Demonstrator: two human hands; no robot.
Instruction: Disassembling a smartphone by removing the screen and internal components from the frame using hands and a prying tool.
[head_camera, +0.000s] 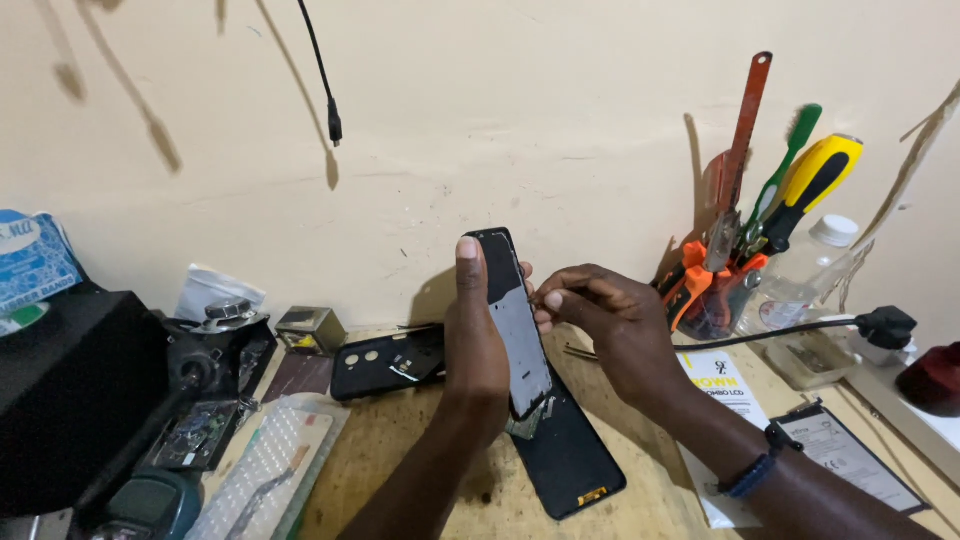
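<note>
My left hand (474, 345) holds a slim black phone frame (515, 320) upright on its edge, thumb along its left side. My right hand (612, 325) pinches at the frame's right edge near the top, fingertips touching it. Under the frame a black phone screen panel (570, 455) lies flat on the wooden bench (400, 440). A black phone back cover (388, 365) with camera holes lies to the left of my left hand.
A holder of tools (745, 250) with orange pliers and a yellow-handled screwdriver stands at the right, beside a clear bottle (805, 270). A black cable and plug (880, 325) cross the right side. Papers (725, 385), circuit parts and a black box (70, 390) lie around.
</note>
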